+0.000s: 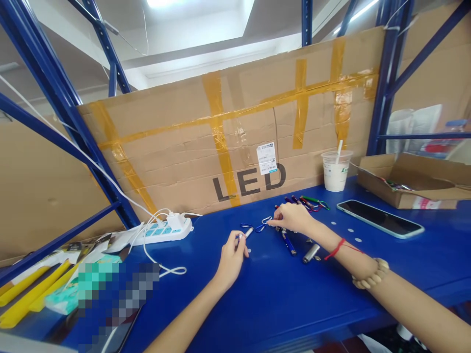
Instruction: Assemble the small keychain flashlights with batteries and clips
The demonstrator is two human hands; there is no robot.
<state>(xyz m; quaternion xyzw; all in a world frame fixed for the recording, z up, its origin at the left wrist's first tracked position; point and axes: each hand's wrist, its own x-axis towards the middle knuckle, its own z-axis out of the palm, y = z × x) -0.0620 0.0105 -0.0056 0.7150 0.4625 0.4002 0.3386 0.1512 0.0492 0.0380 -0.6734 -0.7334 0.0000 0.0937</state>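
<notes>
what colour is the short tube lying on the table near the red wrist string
The short tube is silver, seen best in the head view.

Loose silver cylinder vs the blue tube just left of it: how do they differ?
Colour: the silver cylinder has a metallic sheen; the blue tube is mostly blue.
Girth: the silver cylinder looks thicker than the blue tube.
Slant: the silver cylinder's near end points left, the blue tube's right.
Shared: both lie on the blue table.
</notes>
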